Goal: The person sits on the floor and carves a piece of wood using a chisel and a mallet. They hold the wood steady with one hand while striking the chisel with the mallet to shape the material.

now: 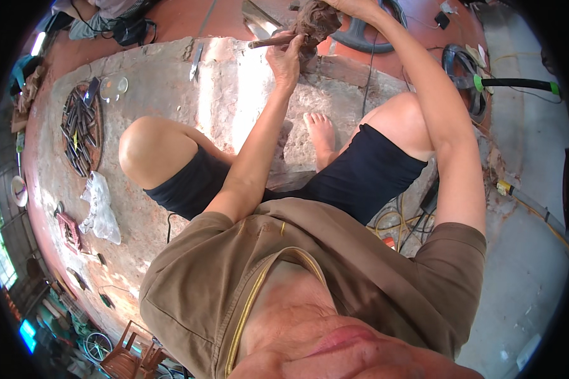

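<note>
Far out in front of me, at the upper edge of the head view, is a dark brown carved piece (316, 26) that looks like wood. A thin brown rod (269, 42) sticks out from its left side; I cannot tell whether it is part of the carving. My left hand (286, 63) is closed around the lower left of the piece, with the thumb near the rod's base. At its top rests my right hand (353, 6), fingers bent against it and partly cut off by the frame edge. Whether the right hand also holds a small tool is hidden.
A blade-like tool (196, 62) lies on the stone slab (158, 82). To the left are a round basket (99, 148) of dark tools, a clear dish (114, 87) and a plastic bag (101, 211). Black coils (464, 69) and cables lie right. Another person (104, 16) sits far left.
</note>
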The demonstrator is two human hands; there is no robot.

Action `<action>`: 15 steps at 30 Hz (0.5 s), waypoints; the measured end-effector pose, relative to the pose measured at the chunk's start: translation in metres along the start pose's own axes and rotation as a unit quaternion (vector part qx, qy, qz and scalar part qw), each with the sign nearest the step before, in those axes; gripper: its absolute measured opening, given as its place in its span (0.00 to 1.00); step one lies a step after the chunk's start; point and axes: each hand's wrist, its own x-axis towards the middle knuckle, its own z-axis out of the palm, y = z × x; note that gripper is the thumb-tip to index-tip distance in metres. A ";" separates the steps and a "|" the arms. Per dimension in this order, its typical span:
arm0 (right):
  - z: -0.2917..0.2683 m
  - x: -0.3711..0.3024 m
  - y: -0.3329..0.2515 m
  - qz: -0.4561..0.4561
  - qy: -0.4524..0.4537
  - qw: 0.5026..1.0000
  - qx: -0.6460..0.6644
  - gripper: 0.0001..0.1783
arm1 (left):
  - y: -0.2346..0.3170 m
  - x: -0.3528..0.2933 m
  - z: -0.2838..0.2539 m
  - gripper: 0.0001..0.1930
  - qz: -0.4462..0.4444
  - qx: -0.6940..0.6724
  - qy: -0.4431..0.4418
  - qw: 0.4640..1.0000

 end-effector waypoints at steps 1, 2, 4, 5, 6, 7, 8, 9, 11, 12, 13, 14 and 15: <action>0.001 0.000 -0.001 -0.009 0.009 1.000 -0.009 0.10 | -0.001 0.000 0.000 0.07 0.013 0.020 0.000 1.000; 0.002 0.000 -0.002 0.000 0.000 1.000 -0.003 0.10 | -0.001 0.002 -0.003 0.08 0.019 0.047 -0.011 0.999; 0.001 0.004 -0.007 0.016 -0.018 1.000 0.010 0.10 | -0.004 0.005 -0.008 0.08 0.017 0.096 -0.016 0.995; 0.000 0.002 -0.009 0.038 -0.028 0.999 0.023 0.10 | -0.005 0.005 -0.011 0.08 0.017 0.121 -0.019 0.992; -0.003 0.001 -0.011 0.058 -0.037 0.997 0.035 0.10 | -0.010 0.001 -0.014 0.09 0.014 0.091 -0.025 0.995; -0.006 0.002 -0.012 0.077 -0.046 0.995 0.046 0.10 | -0.015 -0.008 -0.018 0.09 0.011 0.061 -0.030 0.998; 0.001 0.006 -0.010 0.049 -0.040 0.997 0.049 0.10 | -0.012 -0.012 -0.023 0.09 0.010 0.036 -0.030 0.999; 0.009 0.011 -0.008 0.021 -0.034 0.998 0.053 0.10 | -0.010 -0.008 -0.025 0.09 0.005 0.049 -0.011 0.999; 0.004 -0.001 0.002 0.009 -0.029 0.999 0.030 0.10 | -0.001 -0.014 -0.011 0.09 -0.026 0.057 0.001 0.998; 0.004 0.002 0.003 0.001 -0.029 0.999 0.025 0.11 | -0.001 -0.006 -0.011 0.09 -0.004 0.094 0.012 0.996; 0.003 0.004 0.003 -0.007 -0.028 0.999 0.020 0.11 | -0.002 -0.004 -0.009 0.09 0.005 0.079 0.018 0.997; 0.003 0.001 0.002 -0.015 -0.017 0.999 0.028 0.11 | -0.003 -0.003 -0.007 0.09 0.014 0.064 0.024 0.998; 0.004 0.001 0.000 0.009 -0.028 0.998 0.053 0.10 | -0.007 0.000 -0.008 0.08 0.023 0.052 0.030 0.998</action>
